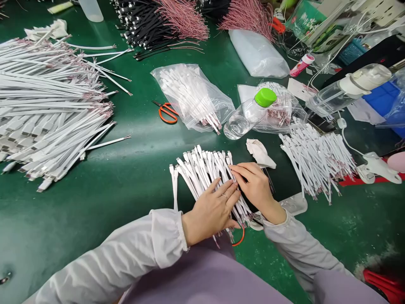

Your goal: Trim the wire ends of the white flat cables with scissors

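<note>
A bundle of short white cables (202, 164) with plug ends away from me and bare wire tips toward me lies at the table's near edge. My left hand (215, 207), a ring on one finger, rests stretched out across the middle of these cables. At their right side, my right hand (257, 188) has its fingers closed at the plug end of a white cable, partly hidden by the fingertips. A few cables (175, 181) lie slightly apart on the left. Below the bundle, an orange handle loop (240, 238) shows in part.
Large white cable piles (57, 105) lie left; another cable pile (316, 160) sits right. Beyond are orange-handled snips (167, 113), a bag of cables (193, 93), a green-capped bottle (245, 118), a crumpled white scrap (261, 153), and black cables (145, 25) at the back.
</note>
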The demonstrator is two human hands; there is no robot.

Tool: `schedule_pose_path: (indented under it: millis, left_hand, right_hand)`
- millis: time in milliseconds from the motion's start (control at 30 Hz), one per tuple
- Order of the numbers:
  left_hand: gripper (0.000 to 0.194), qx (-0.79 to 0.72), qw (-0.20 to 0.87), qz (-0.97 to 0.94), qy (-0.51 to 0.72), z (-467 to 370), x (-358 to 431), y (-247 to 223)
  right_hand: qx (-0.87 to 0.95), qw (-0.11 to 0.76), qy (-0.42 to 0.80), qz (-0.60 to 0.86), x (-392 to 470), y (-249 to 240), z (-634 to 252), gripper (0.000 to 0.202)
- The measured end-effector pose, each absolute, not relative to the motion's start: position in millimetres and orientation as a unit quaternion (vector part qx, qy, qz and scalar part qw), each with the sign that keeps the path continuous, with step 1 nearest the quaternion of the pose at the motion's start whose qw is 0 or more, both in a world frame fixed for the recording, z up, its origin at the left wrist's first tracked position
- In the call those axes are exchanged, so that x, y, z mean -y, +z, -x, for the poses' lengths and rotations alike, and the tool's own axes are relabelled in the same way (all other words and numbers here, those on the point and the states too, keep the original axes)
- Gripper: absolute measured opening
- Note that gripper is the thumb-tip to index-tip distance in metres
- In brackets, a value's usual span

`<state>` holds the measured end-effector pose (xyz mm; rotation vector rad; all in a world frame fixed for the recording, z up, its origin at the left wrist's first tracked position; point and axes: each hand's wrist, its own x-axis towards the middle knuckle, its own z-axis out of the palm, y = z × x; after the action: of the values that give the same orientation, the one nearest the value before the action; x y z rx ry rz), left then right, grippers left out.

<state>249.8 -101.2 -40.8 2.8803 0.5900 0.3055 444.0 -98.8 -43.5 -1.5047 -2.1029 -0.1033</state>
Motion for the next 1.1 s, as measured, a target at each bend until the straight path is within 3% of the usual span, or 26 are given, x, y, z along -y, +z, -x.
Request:
schedule_pose_path:
  millis: [600, 1100]
  left_hand:
    - [0.081, -0.202, 0.079, -0.970, 0.106, -251.3, 101.4, -41.4]
    - [0.080, -0.204, 0.096, -0.970, 0.087, -251.0, 100.7, -38.6]
  right_hand:
    - [0.782, 0.270, -0.075, 0.557, 101.6, -48.9, -443.4, 0.022]
    - [0.761, 0.268, -0.025, 0.590, 103.4, -49.8, -444.2, 0.024]
